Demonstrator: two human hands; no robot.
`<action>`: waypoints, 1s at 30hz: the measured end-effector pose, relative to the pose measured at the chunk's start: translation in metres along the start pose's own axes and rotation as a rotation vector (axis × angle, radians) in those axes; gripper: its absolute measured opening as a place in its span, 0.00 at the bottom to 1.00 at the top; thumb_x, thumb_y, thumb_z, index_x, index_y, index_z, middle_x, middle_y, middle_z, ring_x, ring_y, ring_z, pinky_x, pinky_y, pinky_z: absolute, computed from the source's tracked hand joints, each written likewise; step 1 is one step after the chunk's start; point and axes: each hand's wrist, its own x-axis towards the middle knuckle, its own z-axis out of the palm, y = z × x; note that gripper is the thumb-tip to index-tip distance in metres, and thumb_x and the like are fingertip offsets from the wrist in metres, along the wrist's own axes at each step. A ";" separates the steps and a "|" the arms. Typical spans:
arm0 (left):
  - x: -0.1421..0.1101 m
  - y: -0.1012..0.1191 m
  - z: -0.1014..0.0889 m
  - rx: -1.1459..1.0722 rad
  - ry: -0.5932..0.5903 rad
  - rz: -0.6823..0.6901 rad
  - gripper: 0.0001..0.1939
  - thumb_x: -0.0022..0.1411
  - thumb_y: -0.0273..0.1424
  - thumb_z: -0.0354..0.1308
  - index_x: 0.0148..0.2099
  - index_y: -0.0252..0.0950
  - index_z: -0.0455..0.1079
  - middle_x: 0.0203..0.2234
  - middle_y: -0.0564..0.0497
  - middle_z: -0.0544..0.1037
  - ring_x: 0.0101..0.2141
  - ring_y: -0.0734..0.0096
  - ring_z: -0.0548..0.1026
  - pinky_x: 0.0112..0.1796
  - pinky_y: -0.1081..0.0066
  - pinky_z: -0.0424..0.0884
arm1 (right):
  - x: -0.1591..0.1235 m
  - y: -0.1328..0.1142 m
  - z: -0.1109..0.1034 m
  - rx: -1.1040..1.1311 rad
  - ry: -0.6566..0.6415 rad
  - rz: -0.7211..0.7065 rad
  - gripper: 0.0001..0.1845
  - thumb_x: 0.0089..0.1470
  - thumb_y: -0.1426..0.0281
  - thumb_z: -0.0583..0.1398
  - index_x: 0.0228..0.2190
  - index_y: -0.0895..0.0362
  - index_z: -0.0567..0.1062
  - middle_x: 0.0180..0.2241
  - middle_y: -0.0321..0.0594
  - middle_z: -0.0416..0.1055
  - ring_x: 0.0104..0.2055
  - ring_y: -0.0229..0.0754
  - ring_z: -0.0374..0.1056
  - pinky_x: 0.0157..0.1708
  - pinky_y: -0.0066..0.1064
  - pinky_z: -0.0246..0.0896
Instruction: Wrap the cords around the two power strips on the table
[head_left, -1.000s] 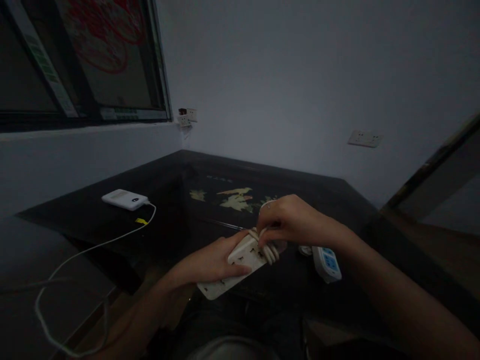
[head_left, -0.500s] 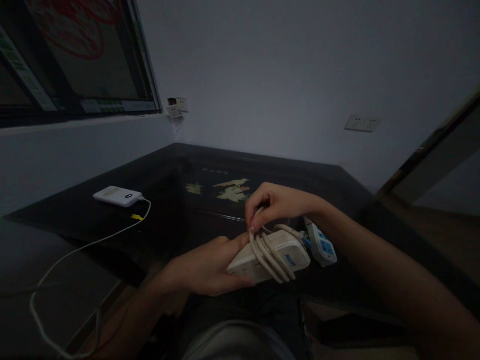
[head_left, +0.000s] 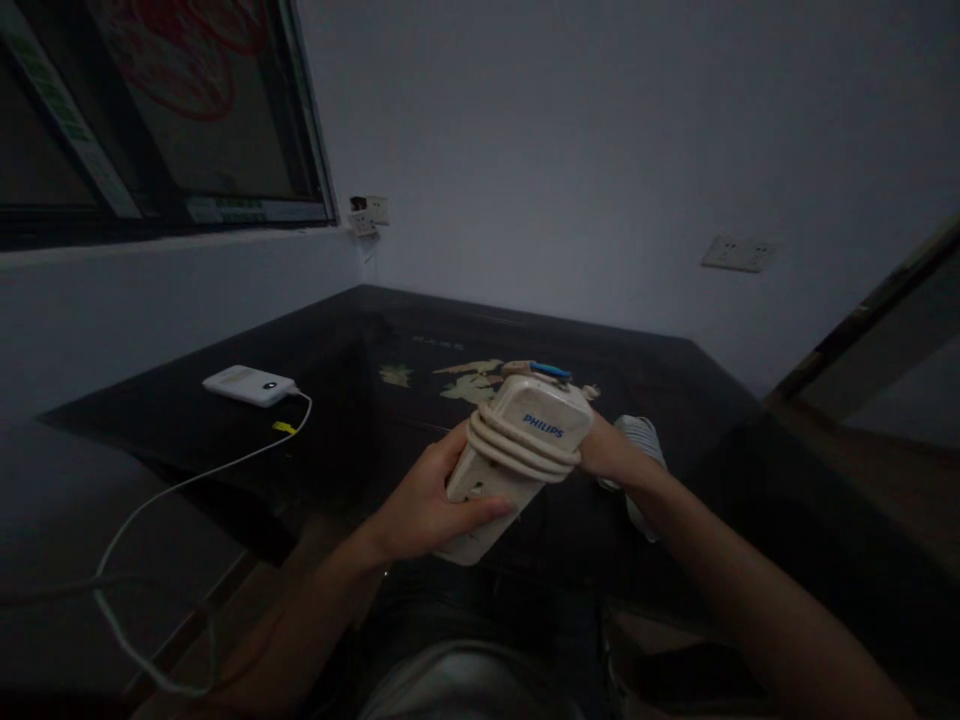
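Observation:
My left hand (head_left: 431, 505) grips a white power strip (head_left: 491, 495) by its lower end, thumb across the socket face. The strip is tilted, its PHILIPS-marked end pointing up and away. Several turns of its off-white cord (head_left: 517, 447) are wound around it near that end. Behind the strip's right edge is my right hand (head_left: 604, 450), close to the cord; its fingers are hidden. A blue piece (head_left: 551, 371) shows above the strip's far end. Partly covered by my right wrist, a white cord-wrapped object (head_left: 641, 437) lies on the table.
A white power-bank-like device (head_left: 249, 385) lies on the dark table (head_left: 352, 370) at left. Its white cable (head_left: 195, 475) hangs over the near edge, past a small yellow tag (head_left: 284, 427). Wall sockets (head_left: 739, 253) are at the back, a window at left.
The power strip has tipped up, its marked end now farther from me. My right hand has gone from pinching the cord above the strip to behind its right side. The view has shifted slightly.

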 end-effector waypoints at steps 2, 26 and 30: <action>-0.001 -0.003 0.002 -0.162 0.007 -0.064 0.31 0.50 0.37 0.67 0.54 0.35 0.62 0.38 0.44 0.78 0.32 0.62 0.78 0.33 0.65 0.74 | -0.004 -0.005 0.003 0.101 -0.005 0.004 0.18 0.58 0.58 0.52 0.35 0.53 0.78 0.32 0.40 0.75 0.38 0.45 0.70 0.42 0.37 0.66; 0.002 -0.034 0.010 -0.384 -0.078 -0.169 0.38 0.43 0.38 0.71 0.54 0.35 0.61 0.48 0.41 0.74 0.47 0.53 0.73 0.45 0.61 0.69 | -0.029 -0.003 0.029 0.606 0.257 0.285 0.20 0.45 0.57 0.65 0.36 0.58 0.76 0.31 0.40 0.76 0.29 0.40 0.69 0.27 0.29 0.66; -0.012 -0.042 0.021 -0.466 -0.077 -0.188 0.35 0.47 0.40 0.69 0.54 0.34 0.62 0.43 0.41 0.76 0.40 0.57 0.77 0.41 0.62 0.71 | -0.030 -0.005 0.030 0.608 0.333 0.310 0.23 0.45 0.53 0.64 0.37 0.58 0.76 0.32 0.42 0.76 0.29 0.41 0.69 0.26 0.29 0.65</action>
